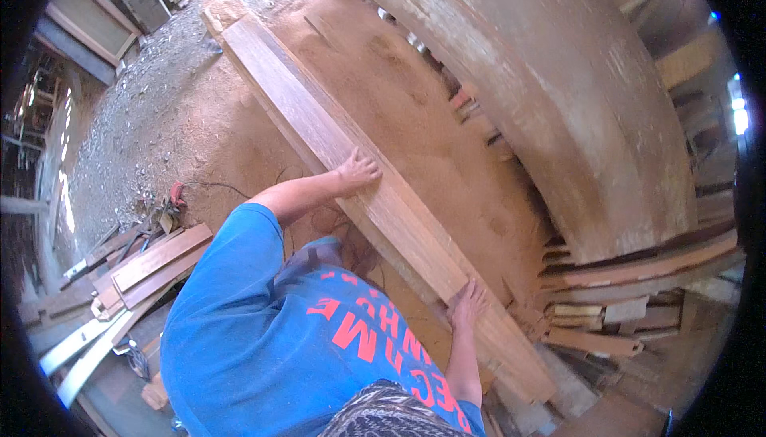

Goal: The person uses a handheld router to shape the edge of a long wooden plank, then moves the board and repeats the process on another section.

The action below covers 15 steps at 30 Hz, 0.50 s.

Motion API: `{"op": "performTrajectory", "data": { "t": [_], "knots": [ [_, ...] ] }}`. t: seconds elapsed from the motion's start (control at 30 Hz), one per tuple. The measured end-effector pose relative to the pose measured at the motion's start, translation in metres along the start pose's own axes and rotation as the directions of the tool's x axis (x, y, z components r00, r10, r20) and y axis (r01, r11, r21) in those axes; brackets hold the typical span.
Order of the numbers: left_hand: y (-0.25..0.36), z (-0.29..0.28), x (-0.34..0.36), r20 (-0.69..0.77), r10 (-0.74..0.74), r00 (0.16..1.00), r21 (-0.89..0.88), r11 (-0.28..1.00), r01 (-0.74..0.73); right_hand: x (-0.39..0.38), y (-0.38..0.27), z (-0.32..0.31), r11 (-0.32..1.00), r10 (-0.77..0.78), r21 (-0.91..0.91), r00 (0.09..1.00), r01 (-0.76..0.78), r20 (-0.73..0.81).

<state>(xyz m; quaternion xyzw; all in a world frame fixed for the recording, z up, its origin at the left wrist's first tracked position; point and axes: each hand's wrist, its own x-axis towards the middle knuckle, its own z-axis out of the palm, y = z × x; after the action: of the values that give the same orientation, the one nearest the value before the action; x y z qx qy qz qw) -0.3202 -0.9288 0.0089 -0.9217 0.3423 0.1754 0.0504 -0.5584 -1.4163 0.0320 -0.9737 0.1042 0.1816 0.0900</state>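
A long, pale brown wooden board (415, 234) runs diagonally from the far left to the near right, lying along a longer timber whose rough end (224, 9) shows past it. My left hand (359, 172) is closed over the board near its middle, with the fingers across the top face. Farther down, toward the near end, my right hand (469, 303) grips the board along its body-side edge, fingers over the top. What lies under the fingers and thumbs is hidden.
Sawdust covers the floor (383, 102) around the timber. A large curved wooden slab (558, 94) stands at the right, with stacked offcuts (598, 341) below it. Loose boards (163, 257) lie at the left, near a red-handled tool (176, 193) with a cord.
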Motion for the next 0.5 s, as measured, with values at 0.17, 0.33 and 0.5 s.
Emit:
{"op": "performTrajectory", "data": {
  "t": [0.17,0.33,0.5],
  "knots": [
    [-0.016,-0.006,0.023,-0.007,0.026,1.0,-0.035,0.999,-0.026,0.026,-0.001,-0.023,0.98,-0.04,-0.191,0.991,0.064,0.125],
    [-0.038,-0.008,0.045,-0.069,-0.038,0.997,-0.088,0.996,0.032,0.042,-0.037,-0.05,0.963,-0.053,-0.261,0.997,0.067,0.061],
    [-0.067,-0.02,0.041,-0.006,-0.046,0.999,-0.133,0.99,0.045,0.057,-0.061,-0.049,0.967,-0.048,-0.25,0.999,0.052,0.024]
  ]
}}
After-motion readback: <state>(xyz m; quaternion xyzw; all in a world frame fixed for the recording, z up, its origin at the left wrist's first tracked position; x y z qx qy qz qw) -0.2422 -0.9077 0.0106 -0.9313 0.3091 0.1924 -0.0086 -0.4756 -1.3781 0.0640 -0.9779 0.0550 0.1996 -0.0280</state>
